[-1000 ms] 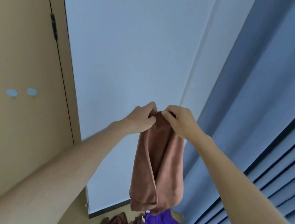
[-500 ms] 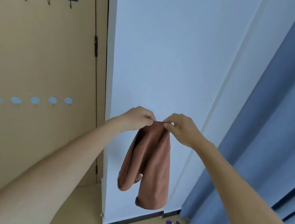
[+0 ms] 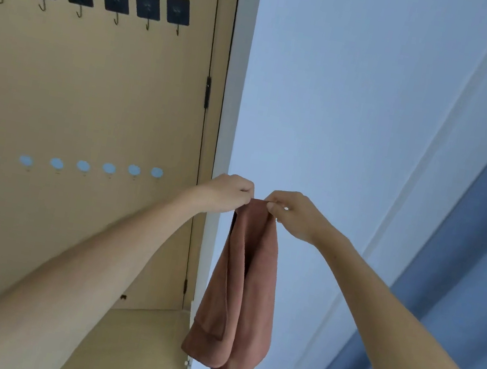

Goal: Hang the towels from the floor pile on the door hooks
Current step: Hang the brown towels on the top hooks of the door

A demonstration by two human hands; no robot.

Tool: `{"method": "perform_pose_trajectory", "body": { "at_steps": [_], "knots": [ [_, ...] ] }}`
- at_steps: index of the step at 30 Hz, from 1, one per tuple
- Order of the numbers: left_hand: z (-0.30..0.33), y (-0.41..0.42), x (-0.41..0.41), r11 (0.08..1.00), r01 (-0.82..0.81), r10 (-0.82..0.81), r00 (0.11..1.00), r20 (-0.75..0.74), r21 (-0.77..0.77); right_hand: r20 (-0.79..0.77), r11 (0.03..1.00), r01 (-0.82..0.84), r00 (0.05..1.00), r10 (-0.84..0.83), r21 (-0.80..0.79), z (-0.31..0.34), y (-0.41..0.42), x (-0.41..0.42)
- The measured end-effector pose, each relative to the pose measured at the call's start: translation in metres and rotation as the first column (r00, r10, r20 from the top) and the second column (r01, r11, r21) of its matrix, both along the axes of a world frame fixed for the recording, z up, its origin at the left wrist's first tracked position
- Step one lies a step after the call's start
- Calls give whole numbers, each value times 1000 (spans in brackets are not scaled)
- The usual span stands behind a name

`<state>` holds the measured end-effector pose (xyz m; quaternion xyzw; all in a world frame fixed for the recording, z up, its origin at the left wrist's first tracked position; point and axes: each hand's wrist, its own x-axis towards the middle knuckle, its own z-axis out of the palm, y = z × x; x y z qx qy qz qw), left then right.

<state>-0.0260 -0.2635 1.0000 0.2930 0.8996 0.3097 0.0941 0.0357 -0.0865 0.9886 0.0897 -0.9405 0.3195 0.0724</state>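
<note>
Turning from the pile toward the door (image 3: 89, 94), the person brings six black hooks (image 3: 115, 1) into the upper left of the frame, where earlier fewer showed. The left hand (image 3: 228, 193) and right hand (image 3: 290, 211) pinch the brown towel (image 3: 236, 296) at its top edge, mid-frame, so hanging looks next.
</note>
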Motion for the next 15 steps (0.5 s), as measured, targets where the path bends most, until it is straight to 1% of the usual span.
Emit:
{"method": "perform_pose_trajectory", "body": {
  "at_steps": [4,7,10,15],
  "knots": [
    [5,-45,-3,998,-53,52,998,-34,-37,-49,995,-92,995,91,-27,-1,-40,-26],
    [8,-90,-5,994,-108,107,992,-67,-12,-126,984,-179,976,175,-19,0,-83,-45],
    [13,-144,-9,974,-228,226,965,-134,4,-183,961,-276,944,274,16,6,-134,-63],
    [31,-228,-24,927,-373,374,906,-196,45,-239,941,-337,911,336,42,24,-220,-96]
  ]
}}
